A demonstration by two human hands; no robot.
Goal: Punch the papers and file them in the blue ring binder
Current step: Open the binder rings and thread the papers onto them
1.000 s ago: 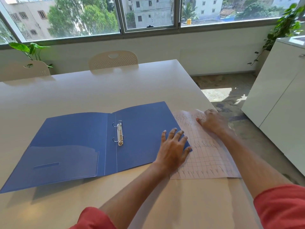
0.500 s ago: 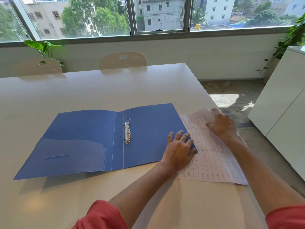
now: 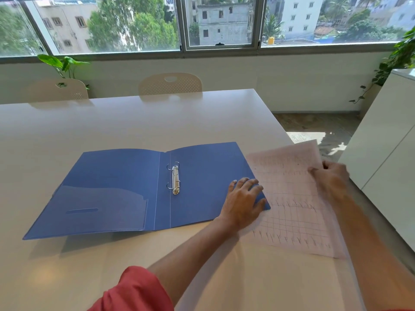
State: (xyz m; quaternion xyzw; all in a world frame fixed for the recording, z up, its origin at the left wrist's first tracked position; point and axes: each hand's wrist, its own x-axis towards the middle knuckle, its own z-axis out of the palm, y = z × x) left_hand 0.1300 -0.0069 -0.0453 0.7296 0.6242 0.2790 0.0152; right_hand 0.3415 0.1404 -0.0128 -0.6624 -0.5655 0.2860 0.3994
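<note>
Papers lay on the table, just right of the open blue ring binder, long side running away from the person. The right hand was nearer and pinched their far right edge, lifting it. The left hand lay flat, fingers straight, on the binder's right corner. Its rings sat to the left.
</note>
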